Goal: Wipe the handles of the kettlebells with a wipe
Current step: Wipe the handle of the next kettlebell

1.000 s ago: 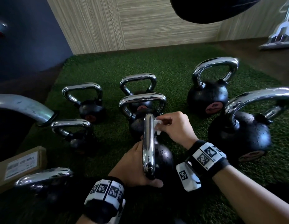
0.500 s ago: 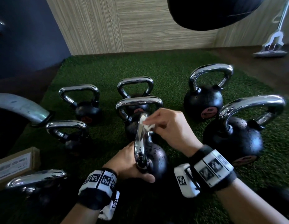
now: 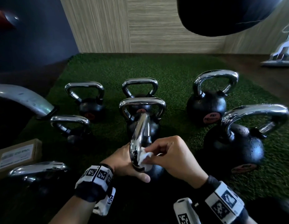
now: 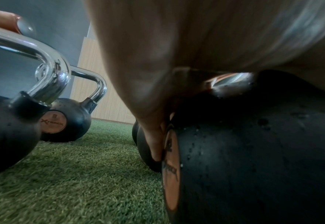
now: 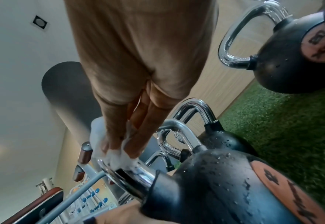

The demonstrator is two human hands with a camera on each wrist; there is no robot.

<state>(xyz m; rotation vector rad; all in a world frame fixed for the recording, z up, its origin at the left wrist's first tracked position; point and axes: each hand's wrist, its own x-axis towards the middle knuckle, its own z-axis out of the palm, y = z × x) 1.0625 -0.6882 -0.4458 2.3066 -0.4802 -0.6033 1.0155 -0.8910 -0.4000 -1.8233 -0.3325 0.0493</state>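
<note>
Turf (image 3: 172, 75) crowded with kettlebells; our left hand (image 3: 122, 160) grips the kettlebell (image 3: 154, 171), right hand (image 3: 171, 156) pinches wipe (image 3: 144, 156) on handle (image 3: 139, 135); right wrist view shows droplets.

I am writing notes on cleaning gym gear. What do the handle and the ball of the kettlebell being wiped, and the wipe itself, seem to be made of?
Handle: polished metal, probably chrome-plated steel; it reflects like a mirror.
Ball: matte black, maybe coated or rubber-covered iron; water beads on it.
Wipe: thin white paper or nonwoven cloth, crumpled; which one is unclear.
</note>
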